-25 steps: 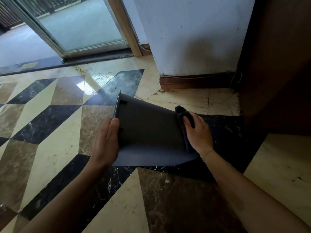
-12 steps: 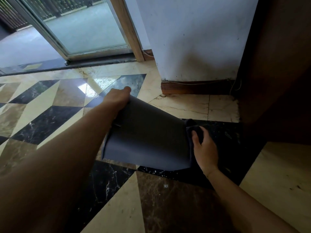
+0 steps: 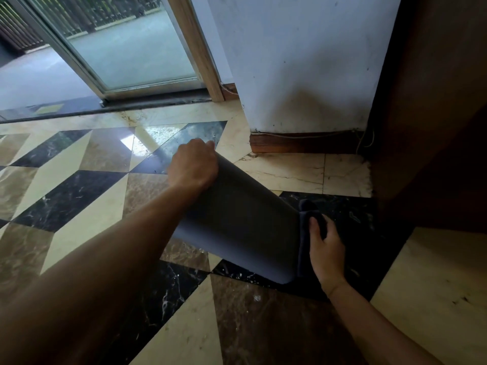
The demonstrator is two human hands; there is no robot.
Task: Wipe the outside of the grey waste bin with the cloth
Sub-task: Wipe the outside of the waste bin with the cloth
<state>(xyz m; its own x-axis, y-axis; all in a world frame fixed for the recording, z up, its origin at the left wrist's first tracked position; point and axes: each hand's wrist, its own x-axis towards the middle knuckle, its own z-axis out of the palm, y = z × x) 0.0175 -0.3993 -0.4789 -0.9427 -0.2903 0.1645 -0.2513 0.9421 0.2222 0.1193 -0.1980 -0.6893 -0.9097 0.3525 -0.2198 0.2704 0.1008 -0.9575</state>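
Observation:
The grey waste bin (image 3: pixel 245 222) lies tipped on its side on the marble floor, its smooth outer wall facing me. My left hand (image 3: pixel 193 164) grips the bin's far upper edge, fingers curled over it. My right hand (image 3: pixel 326 248) presses a dark cloth (image 3: pixel 305 214) flat against the bin's right end. The cloth is partly hidden under my fingers and the bin's opening is out of sight.
A white wall (image 3: pixel 303 61) with a wooden skirting board (image 3: pixel 303 144) stands just behind the bin. Dark wooden furniture (image 3: pixel 434 114) rises at the right. A glass sliding door (image 3: pixel 126 54) is at the back left. Patterned marble floor (image 3: pixel 79 185) spreads left and toward me.
My left hand moved from the bin's near side to its far upper edge, and the bin rolled over. My right hand with the cloth slid down along the bin's right end.

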